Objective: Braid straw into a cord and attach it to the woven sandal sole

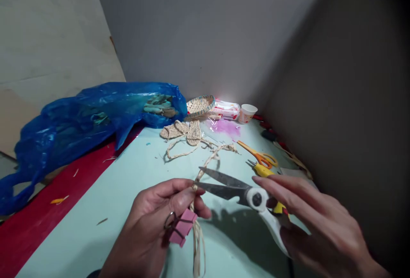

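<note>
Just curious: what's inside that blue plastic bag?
In the blue plastic bag, a greenish bundle shows near the right end, with more green further left; creased plastic obscures the rest.

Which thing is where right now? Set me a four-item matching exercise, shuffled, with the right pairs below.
Things
1. white-handled scissors
2. pink binder clip
3. paper cup
4. blue plastic bag

Places and states
A. by the wall, just right of the pink-and-white packet
B. just below the left hand, near its thumb
C. toward the left side of the view
D. held in the right hand, blades open

Pairs: 1-D, 2-B, 3-A, 4-C
</note>
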A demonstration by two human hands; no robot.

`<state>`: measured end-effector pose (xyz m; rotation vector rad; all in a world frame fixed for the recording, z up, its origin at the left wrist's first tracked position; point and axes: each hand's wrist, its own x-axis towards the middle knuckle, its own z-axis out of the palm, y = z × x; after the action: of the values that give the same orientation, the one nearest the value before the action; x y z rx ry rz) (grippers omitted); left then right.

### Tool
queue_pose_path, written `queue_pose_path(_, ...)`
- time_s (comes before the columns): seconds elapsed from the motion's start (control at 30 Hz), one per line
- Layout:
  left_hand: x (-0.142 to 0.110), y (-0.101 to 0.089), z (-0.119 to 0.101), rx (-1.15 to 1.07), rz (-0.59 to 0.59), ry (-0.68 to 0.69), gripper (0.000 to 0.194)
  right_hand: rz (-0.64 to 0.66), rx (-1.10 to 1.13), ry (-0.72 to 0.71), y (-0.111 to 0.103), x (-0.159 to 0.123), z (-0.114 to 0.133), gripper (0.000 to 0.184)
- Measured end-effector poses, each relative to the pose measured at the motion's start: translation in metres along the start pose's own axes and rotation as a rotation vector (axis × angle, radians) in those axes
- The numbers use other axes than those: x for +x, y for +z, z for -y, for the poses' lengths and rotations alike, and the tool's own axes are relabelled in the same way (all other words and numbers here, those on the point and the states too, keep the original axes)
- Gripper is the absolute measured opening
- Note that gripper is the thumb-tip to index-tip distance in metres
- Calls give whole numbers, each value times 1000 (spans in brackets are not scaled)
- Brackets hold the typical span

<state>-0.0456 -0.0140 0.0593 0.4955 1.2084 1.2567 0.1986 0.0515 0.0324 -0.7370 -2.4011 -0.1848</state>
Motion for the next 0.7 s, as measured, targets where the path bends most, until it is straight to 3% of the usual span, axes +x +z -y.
queue_pose_path(0.3, -5, -3, -5, 95, 5, 98, 13, 43, -83, -82, -1, 1, -2, 58)
queue_pose_path(0.43, -3, -5, -3, 80, 59, 122, 17, 34, -106, -103, -1, 2, -1, 57)
queue_pose_path(0.7, -5, -1, -1, 88, 0, 133, 15, -13, -110, -136, 0, 2, -2, 51)
